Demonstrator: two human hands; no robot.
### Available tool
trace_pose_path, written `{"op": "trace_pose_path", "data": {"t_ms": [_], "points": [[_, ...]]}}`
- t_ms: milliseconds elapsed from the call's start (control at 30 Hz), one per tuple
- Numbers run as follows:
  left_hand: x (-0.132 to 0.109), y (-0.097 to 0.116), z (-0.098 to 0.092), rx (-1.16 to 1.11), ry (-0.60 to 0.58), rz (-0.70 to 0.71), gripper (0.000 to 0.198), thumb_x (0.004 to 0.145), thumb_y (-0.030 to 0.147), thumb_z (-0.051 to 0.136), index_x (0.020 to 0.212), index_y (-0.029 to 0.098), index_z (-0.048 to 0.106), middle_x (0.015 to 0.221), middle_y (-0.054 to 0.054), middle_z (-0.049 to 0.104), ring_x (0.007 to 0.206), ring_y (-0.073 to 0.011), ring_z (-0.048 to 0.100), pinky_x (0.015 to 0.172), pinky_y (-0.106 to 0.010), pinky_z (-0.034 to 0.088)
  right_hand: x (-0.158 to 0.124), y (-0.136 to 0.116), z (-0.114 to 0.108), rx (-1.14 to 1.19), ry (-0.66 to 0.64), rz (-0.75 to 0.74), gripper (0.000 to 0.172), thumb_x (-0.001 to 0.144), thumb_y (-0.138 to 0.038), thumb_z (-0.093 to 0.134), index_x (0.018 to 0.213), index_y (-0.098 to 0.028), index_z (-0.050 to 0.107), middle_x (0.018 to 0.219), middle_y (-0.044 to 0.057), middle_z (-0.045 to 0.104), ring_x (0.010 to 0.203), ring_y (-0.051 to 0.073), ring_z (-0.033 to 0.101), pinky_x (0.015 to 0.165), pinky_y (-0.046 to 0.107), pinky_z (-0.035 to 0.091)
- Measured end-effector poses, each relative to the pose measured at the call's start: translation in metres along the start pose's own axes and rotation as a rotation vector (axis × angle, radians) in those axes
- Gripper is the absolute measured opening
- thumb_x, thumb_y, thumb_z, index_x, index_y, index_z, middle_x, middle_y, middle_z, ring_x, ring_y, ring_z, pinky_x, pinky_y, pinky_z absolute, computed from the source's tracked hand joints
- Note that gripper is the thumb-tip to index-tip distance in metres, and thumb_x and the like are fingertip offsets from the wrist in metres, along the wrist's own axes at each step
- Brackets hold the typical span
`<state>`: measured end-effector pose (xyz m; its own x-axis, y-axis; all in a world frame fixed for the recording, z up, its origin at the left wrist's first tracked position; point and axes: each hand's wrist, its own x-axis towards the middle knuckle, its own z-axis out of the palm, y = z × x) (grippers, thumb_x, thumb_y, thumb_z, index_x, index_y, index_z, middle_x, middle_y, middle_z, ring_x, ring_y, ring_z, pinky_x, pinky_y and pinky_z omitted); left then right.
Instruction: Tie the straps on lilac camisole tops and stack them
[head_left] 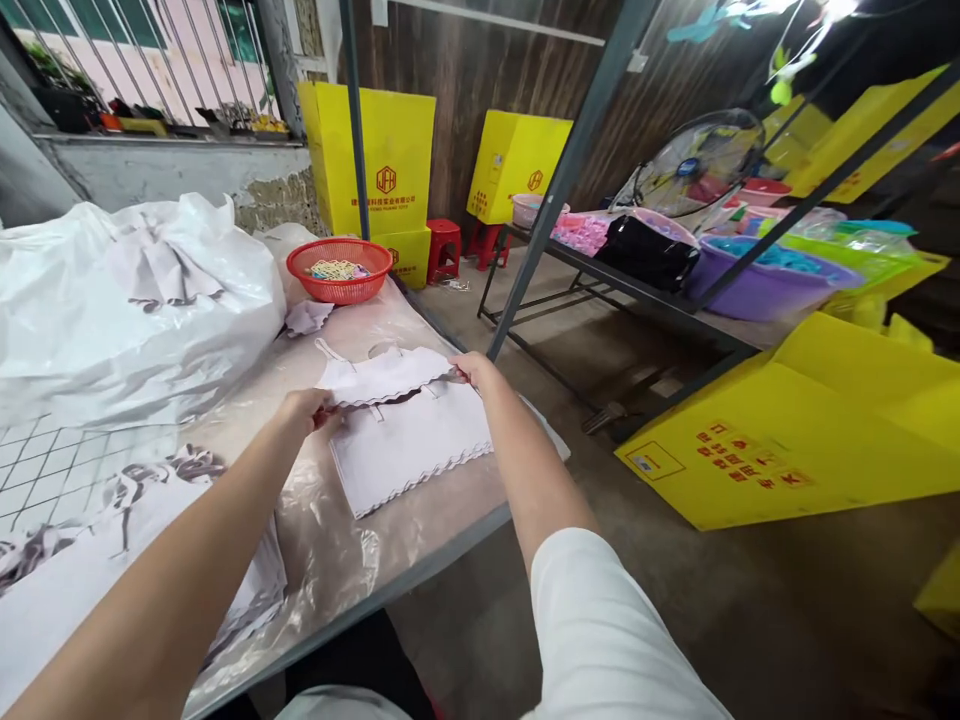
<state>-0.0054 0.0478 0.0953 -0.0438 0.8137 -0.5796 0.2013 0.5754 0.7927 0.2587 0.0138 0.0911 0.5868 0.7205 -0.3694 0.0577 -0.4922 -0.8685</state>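
Observation:
On the plastic-covered table (pixel 330 540), my hands stretch a small pale camisole top (pixel 390 378) with thin straps and a scalloped hem. My left hand (pixel 309 406) pinches its lower left corner. At the opposite end, my right hand (pixel 472 368) grips the right edge, fingers closed. Beneath lies another flat layer of the same pale cloth (pixel 416 440), also scalloped along its near edge; whether it is a separate piece I cannot tell. A pile of similar pale garments (pixel 251 585), with ruffled strap ends, lies left of my left forearm and is partly hidden by it.
A large white plastic bag (pixel 135 350) bulges at the left, a pale cloth piece on it. A red basket (pixel 341 290) with small items stands at the table's far end. A metal post (pixel 559 190) rises beyond my right hand. Yellow boxes (pixel 810 440) stand on the right.

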Motion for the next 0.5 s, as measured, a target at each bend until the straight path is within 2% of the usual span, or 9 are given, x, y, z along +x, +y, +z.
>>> {"op": "trace_pose_path", "data": {"t_ms": [67, 133, 200, 267, 367, 500], "points": [[-0.002, -0.003, -0.001, -0.034, 0.008, -0.031, 0.008, 0.094, 0.016, 0.060, 0.089, 0.009, 0.061, 0.075, -0.001, 0.061, 0.058, -0.0082, 0.059, 0.046, -0.016, 0.043, 0.003, 0.007, -0.006, -0.072, 0.001, 0.006, 0.035, 0.095, -0.037, 0.061, 0.123, -0.016, 0.060, 0.121, 0.009, 0.063, 0.101, 0.021, 0.065, 0.086, 0.041, 0.057], [-0.009, 0.003, -0.008, -0.081, 0.004, -0.007, 0.019, 0.090, 0.009, 0.059, 0.072, 0.011, 0.055, 0.060, 0.003, 0.053, 0.048, -0.0060, 0.055, 0.039, -0.013, 0.031, 0.005, 0.005, -0.015, -0.125, 0.021, -0.029, 0.026, 0.094, -0.035, 0.063, 0.107, -0.012, 0.065, 0.102, 0.006, 0.067, 0.085, 0.016, 0.065, 0.075, 0.032, 0.055], [-0.022, 0.007, -0.017, -0.131, -0.016, 0.043, 0.027, 0.086, 0.009, 0.063, 0.063, 0.013, 0.050, 0.053, 0.004, 0.049, 0.045, -0.0056, 0.055, 0.037, -0.012, 0.028, 0.002, 0.004, -0.029, -0.164, 0.051, -0.097, 0.023, 0.090, -0.033, 0.065, 0.085, -0.011, 0.065, 0.077, 0.001, 0.063, 0.067, 0.011, 0.057, 0.062, 0.023, 0.045], [-0.039, -0.001, -0.025, -0.170, -0.048, 0.089, 0.029, 0.079, 0.011, 0.069, 0.059, 0.014, 0.048, 0.050, 0.005, 0.050, 0.045, -0.0061, 0.056, 0.038, -0.012, 0.029, -0.006, 0.011, -0.045, -0.198, 0.079, -0.175, 0.026, 0.086, -0.034, 0.065, 0.071, -0.013, 0.060, 0.061, -0.004, 0.054, 0.058, 0.008, 0.047, 0.055, 0.022, 0.034], [-0.061, -0.036, -0.032, -0.183, -0.112, 0.107, 0.027, 0.068, 0.013, 0.077, 0.057, 0.013, 0.052, 0.047, 0.004, 0.052, 0.044, -0.0079, 0.057, 0.037, -0.013, 0.030, -0.028, 0.043, -0.067, -0.265, 0.094, -0.246, 0.030, 0.082, -0.036, 0.063, 0.061, -0.017, 0.054, 0.055, -0.006, 0.046, 0.055, 0.009, 0.041, 0.055, 0.022, 0.029], [-0.072, -0.095, -0.033, -0.113, -0.183, 0.007, 0.028, 0.053, 0.020, 0.085, 0.060, 0.011, 0.060, 0.050, 0.000, 0.058, 0.046, -0.0109, 0.058, 0.037, -0.015, 0.030, -0.055, 0.099, -0.078, -0.375, 0.080, -0.242, 0.032, 0.077, -0.037, 0.063, 0.054, -0.019, 0.050, 0.052, -0.006, 0.042, 0.056, 0.012, 0.041, 0.057, 0.025, 0.030]]}}
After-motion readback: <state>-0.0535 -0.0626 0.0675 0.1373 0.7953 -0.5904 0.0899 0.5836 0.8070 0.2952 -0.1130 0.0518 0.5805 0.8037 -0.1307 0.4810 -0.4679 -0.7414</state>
